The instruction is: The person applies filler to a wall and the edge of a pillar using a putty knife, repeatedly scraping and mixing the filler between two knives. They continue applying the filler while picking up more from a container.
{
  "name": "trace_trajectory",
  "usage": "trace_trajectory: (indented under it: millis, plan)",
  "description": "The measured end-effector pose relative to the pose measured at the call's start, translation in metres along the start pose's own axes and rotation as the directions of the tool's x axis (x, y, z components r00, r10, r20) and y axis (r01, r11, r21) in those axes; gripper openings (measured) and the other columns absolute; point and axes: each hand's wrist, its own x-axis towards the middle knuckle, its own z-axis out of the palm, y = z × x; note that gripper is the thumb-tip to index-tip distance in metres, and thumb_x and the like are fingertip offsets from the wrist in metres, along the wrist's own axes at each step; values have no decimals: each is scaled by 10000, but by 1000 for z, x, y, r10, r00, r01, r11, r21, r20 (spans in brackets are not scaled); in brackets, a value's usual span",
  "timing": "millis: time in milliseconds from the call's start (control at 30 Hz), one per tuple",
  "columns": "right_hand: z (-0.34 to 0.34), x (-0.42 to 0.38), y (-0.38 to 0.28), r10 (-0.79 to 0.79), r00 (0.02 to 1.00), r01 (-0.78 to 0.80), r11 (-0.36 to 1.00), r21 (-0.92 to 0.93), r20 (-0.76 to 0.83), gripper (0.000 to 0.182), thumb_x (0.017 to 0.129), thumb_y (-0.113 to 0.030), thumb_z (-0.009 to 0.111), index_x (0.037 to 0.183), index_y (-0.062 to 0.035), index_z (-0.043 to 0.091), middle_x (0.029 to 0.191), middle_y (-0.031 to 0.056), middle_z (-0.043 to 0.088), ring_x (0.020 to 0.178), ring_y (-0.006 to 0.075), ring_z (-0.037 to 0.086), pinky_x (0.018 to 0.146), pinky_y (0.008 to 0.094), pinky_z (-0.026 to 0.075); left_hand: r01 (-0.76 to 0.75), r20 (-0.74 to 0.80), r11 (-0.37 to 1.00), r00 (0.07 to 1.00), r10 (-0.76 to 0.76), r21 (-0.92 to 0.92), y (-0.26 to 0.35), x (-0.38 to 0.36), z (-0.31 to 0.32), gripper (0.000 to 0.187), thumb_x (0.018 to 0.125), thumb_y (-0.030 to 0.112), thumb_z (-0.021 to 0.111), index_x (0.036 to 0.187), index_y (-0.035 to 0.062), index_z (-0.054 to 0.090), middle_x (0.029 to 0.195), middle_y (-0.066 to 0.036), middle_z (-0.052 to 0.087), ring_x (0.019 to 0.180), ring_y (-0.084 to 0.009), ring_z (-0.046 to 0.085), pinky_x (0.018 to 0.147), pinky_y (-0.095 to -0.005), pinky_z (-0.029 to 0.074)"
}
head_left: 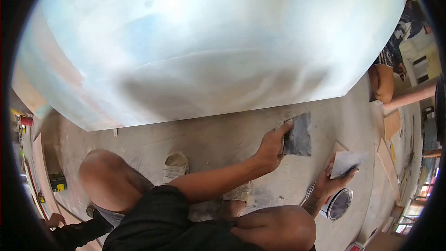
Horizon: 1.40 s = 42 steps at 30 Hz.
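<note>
My left hand [272,146] reaches across to the right and grips a dark grey, flat, square spreader [298,135] with pale smears, its thumb on the near edge. Farther right, beyond my right knee, my right hand [332,181] is closed on a pale, flat spreader plate [346,161] with a dark smudge near the fingers. An open can [338,204] with grey contents stands on the floor beside my right wrist. Above both hands is a large, smooth panel [223,60] in whitish blue with pinkish patches; neither hand touches it.
Another person's bent limb [383,76] shows at the upper right, and a dark sleeve [79,232] at the lower left. Boards [389,167] lie along the right. A small black-and-yellow container [58,182] stands at left. My dusty shoe [175,165] rests on the concrete floor [134,146].
</note>
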Motion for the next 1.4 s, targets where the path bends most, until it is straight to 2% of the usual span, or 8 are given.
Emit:
trace_trajectory:
  millis: [133, 200, 233, 333, 567, 1000, 1233, 1400]
  plan:
    - [-42, 5, 7, -6, 1000, 8, 989, -145, 17, 548, 1023, -446, 498, 1390, -41, 455, 1295, 88, 565, 1136, 188, 573, 842, 319, 505, -5, -33, 1000, 999, 5, -3, 3, -9, 10, 275, 1019, 307, 544, 1106, 59, 625, 958, -20, 672, 893, -114, 674, 811, -273, 543]
    - [-36, -15, 33, -536, 801, 505, 362, -784, 268, 518, 992, -316, 582, 1370, 3, 429, 1298, 133, 532, 1106, 267, 574, 858, 349, 498, -26, -109, 999, 994, 29, 27, -3, -11, 9, 266, 1011, 287, 565, 1110, 45, 613, 953, -29, 664, 859, -125, 659, 784, -277, 536]
    - [-23, -21, 34, -428, 904, 328, 662, -674, 20, 524, 974, -275, 614, 1365, 16, 420, 1305, 155, 521, 1108, 289, 573, 872, 365, 498, -53, -161, 998, 985, 59, 40, -13, -10, 6, 264, 1003, 275, 585, 1110, 35, 607, 948, -36, 658, 818, -130, 643, 748, -281, 528]
    - [-40, -34, 51, -402, 883, 375, 294, -879, 242, 615, 969, -224, 617, 1463, 0, 328, 1457, 197, 410, 1305, 324, 466, 1115, 442, 368, -190, -245, 979, 948, 203, 76, -38, -10, 8, 245, 1003, 264, 599, 1082, 32, 599, 900, -23, 628, 757, -109, 575, 705, -266, 486]
    - [-10, -57, 49, -189, 880, 431, 703, -566, 435, 569, 963, -314, 566, 1380, 38, 405, 1294, 188, 512, 1177, 283, 526, 1023, 409, 413, -436, -138, 759, 818, 558, 484, -33, -24, 7, 197, 1014, 222, 600, 1010, 25, 591, 828, 16, 579, 773, -67, 496, 711, -247, 441]
    - [4, -26, 6, 590, 449, 304, 605, -736, 671, 493, 900, -319, 577, 1234, 43, 606, 1050, 112, 685, 959, 214, 645, 884, 349, 496, -565, -83, 671, 733, 675, 480, -13, -10, -1, 177, 1002, 237, 629, 1053, 70, 599, 912, 32, 601, 830, -66, 523, 735, -244, 448]
    - [2, -59, 36, 324, 894, -157, 872, -463, 308, 250, 942, -159, 565, 1117, 13, 611, 965, 98, 670, 879, 178, 661, 803, 318, 532, -673, -178, 678, 659, 731, 295, 5, -3, -1, 150, 1014, 199, 602, 1071, 62, 580, 953, 24, 606, 866, -51, 529, 784, -235, 443]
    - [14, -71, 46, 307, 945, -272, 928, -255, 112, 132, 953, -152, 584, 1000, -29, 577, 875, 42, 626, 760, 148, 645, 706, 318, 544, -714, -147, 599, 591, 793, 363, -11, -6, 0, 161, 1013, 206, 603, 1094, 69, 576, 945, 25, 588, 874, -56, 516, 793, -232, 432]
